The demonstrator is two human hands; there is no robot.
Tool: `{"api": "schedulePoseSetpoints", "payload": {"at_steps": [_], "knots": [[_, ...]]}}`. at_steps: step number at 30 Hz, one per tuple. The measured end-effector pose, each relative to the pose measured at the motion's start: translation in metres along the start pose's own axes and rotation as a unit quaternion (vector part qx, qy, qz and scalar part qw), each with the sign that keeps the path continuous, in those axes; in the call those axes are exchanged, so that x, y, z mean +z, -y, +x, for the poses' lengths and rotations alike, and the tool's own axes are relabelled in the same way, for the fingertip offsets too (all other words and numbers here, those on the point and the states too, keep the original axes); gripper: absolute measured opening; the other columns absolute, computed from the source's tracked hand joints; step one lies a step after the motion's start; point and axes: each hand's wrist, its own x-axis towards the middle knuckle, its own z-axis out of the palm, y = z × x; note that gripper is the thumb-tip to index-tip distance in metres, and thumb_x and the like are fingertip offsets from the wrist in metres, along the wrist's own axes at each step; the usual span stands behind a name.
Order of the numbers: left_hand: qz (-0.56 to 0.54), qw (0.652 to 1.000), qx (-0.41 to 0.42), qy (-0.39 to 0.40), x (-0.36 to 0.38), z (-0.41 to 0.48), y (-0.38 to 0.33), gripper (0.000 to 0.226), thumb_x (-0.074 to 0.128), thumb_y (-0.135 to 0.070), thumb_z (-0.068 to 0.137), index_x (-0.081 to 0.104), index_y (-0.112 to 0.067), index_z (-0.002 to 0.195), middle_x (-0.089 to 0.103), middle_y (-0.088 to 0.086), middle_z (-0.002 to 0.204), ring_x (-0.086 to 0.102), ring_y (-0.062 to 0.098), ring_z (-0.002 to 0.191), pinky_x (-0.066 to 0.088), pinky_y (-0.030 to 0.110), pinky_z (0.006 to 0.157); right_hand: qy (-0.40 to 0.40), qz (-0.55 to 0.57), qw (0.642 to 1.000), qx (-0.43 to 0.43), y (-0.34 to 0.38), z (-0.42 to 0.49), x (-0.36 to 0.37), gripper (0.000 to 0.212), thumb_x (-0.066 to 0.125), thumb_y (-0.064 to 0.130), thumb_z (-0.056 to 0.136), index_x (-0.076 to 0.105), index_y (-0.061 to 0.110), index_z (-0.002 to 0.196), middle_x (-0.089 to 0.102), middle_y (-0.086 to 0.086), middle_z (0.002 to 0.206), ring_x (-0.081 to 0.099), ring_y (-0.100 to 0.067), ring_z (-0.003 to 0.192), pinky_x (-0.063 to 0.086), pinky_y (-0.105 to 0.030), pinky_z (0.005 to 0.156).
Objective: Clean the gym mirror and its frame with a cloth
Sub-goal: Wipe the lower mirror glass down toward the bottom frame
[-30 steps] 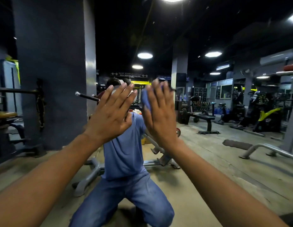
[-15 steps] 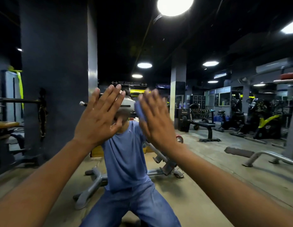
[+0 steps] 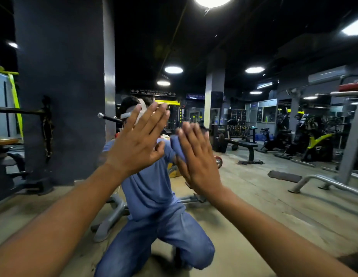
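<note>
The large gym mirror (image 3: 254, 196), a flat, glossy pane that fills almost the whole view and reflects the dim hall, is the landmark here, and both of the person's hands are raised flat toward it. The small blue cloth (image 3: 177, 145), soft and bunched into a thick fold, sits between the mirror and the right hand (image 3: 196, 158), showing only as a strip along that hand's thumb side; its long axis runs roughly upward along the hand. The right hand presses it to the glass with straight, slightly spread fingers, not curled round it, and the fingertips are blurred, which suggests a wiping stroke under way. The left hand (image 3: 140, 140) is just beside it, a little higher on the mirror, fingers straight and fanned, holding nothing; whether its palm actually touches the glass cannot be told. The right hand is therefore the working one, and the cloth lies directly under it, so the next stroke depends on which way it slides across the pane. The mirror's frame is not visible, so the edge work looks yet to come. In the reflection a kneeling person in a blue shirt, grey concrete floor, a dark square pillar (image 3: 60, 86), a black padded bench (image 3: 242, 144) and round ceiling lamps appear.
</note>
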Motion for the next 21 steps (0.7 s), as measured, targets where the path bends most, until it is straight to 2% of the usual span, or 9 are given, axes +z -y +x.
{"api": "schedulePoseSetpoints", "payload": {"at_steps": [4,5,7,9,10,12,16,18,21], "knots": [[0.009,0.997,0.075,0.026,-0.001,-0.014,-0.005,0.079,0.044,-0.039,0.104,0.016,-0.002,0.168,0.012,0.017,0.177,0.012,0.035,0.164,0.021,0.061,0.129,0.063,-0.026,0.996,-0.053,-0.016,-0.074,-0.004,0.071,0.063,0.024,0.104,0.029,0.004,0.163,0.018,-0.015,0.173,0.015,-0.035,0.161,0.025,-0.062,0.125],[0.010,0.996,0.077,0.032,-0.001,-0.015,-0.005,0.080,0.044,-0.039,0.104,0.015,-0.002,0.168,0.011,0.017,0.177,0.012,0.035,0.164,0.020,0.061,0.129,0.053,-0.024,0.998,-0.022,-0.023,-0.079,-0.007,0.068,0.058,0.025,0.105,0.028,0.004,0.163,0.017,-0.015,0.174,0.015,-0.035,0.161,0.026,-0.063,0.124],[0.015,0.997,0.072,0.037,0.000,-0.018,-0.007,0.078,0.041,-0.040,0.105,0.014,-0.002,0.169,0.010,0.017,0.177,0.011,0.035,0.164,0.019,0.062,0.129,-0.019,-0.008,0.994,0.109,-0.032,-0.072,-0.008,0.062,0.040,0.028,0.108,0.027,0.002,0.163,0.018,-0.016,0.173,0.013,-0.034,0.161,0.021,-0.062,0.126],[0.017,0.997,0.070,0.038,0.000,-0.019,-0.007,0.078,0.040,-0.040,0.105,0.015,-0.003,0.169,0.011,0.017,0.177,0.011,0.035,0.164,0.020,0.062,0.129,-0.093,0.022,0.969,0.228,-0.025,-0.056,-0.002,0.063,0.031,0.033,0.108,0.027,0.001,0.163,0.020,-0.016,0.172,0.013,-0.034,0.162,0.018,-0.059,0.128],[0.017,0.997,0.069,0.037,0.000,-0.019,-0.006,0.077,0.040,-0.040,0.105,0.016,-0.003,0.169,0.012,0.017,0.177,0.012,0.035,0.164,0.021,0.062,0.128,-0.105,0.036,0.963,0.245,-0.016,-0.054,0.003,0.064,0.029,0.035,0.109,0.027,0.001,0.163,0.021,-0.017,0.172,0.013,-0.034,0.161,0.016,-0.058,0.129],[0.011,0.997,0.066,0.034,-0.002,-0.018,-0.006,0.077,0.040,-0.038,0.105,0.017,-0.002,0.168,0.014,0.017,0.176,0.014,0.036,0.164,0.021,0.062,0.129,-0.076,0.050,0.976,0.197,0.005,-0.082,0.018,0.062,0.033,0.035,0.110,0.028,0.001,0.162,0.022,-0.018,0.172,0.016,-0.038,0.160,0.016,-0.060,0.128],[0.013,0.997,0.068,0.031,-0.005,-0.018,-0.007,0.077,0.044,-0.037,0.105,0.018,-0.002,0.168,0.016,0.018,0.176,0.017,0.037,0.163,0.021,0.062,0.129,0.051,0.016,0.998,0.037,0.010,-0.163,0.025,0.073,0.051,0.027,0.102,0.020,0.010,0.166,0.014,-0.010,0.175,0.016,-0.034,0.161,0.030,-0.066,0.120],[0.014,0.997,0.065,0.028,-0.006,-0.018,-0.008,0.078,0.047,-0.036,0.104,0.019,-0.002,0.168,0.017,0.018,0.175,0.018,0.037,0.163,0.022,0.062,0.128,0.035,0.023,0.998,0.049,-0.001,-0.146,0.019,0.070,0.048,0.027,0.103,0.022,0.009,0.166,0.016,-0.011,0.174,0.017,-0.032,0.161,0.030,-0.065,0.120],[0.020,0.997,0.065,0.030,-0.006,-0.019,-0.008,0.079,0.050,-0.037,0.102,0.022,-0.002,0.167,0.018,0.018,0.175,0.018,0.036,0.163,0.020,0.060,0.130,-0.063,0.056,0.987,0.135,-0.004,-0.060,0.009,0.060,0.040,0.029,0.110,0.030,0.003,0.162,0.023,-0.015,0.172,0.017,-0.033,0.161,0.022,-0.062,0.126]]}}
